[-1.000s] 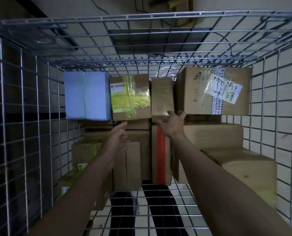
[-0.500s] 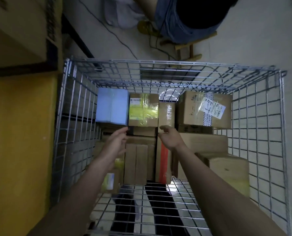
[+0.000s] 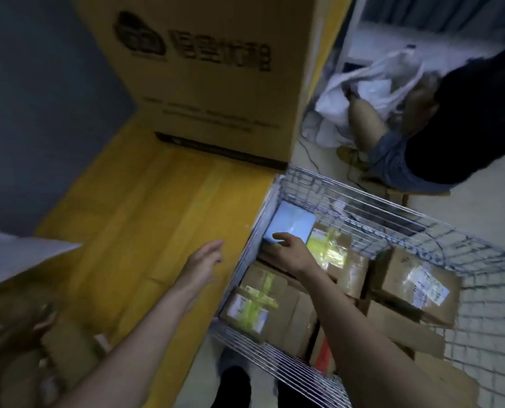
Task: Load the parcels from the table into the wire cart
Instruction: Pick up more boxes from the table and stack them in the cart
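The wire cart (image 3: 422, 228) stands at the right, packed with cardboard parcels, among them a pale blue box (image 3: 294, 223), a yellow-taped box (image 3: 330, 251) and a labelled box (image 3: 416, 284). My right hand (image 3: 289, 253) hovers over the cart's left side, fingers spread, holding nothing. My left hand (image 3: 202, 265) is open above the yellow table (image 3: 145, 219), left of the cart's wall. A large printed cardboard box (image 3: 213, 72) stands on the table's far end. Blurred brown parcels (image 3: 48, 351) lie at the table's near left.
A white flat item (image 3: 12, 257) lies at the table's left edge. Another person (image 3: 439, 128) sits on a wooden stool beyond the cart with a white plastic bag (image 3: 363, 81). A cable runs over the pale floor (image 3: 481, 213). My dark shoes show below.
The view has swung left from inside the cart to the table. Both hands have come up and left, away from the stacked parcels; the left one now hangs over the table.
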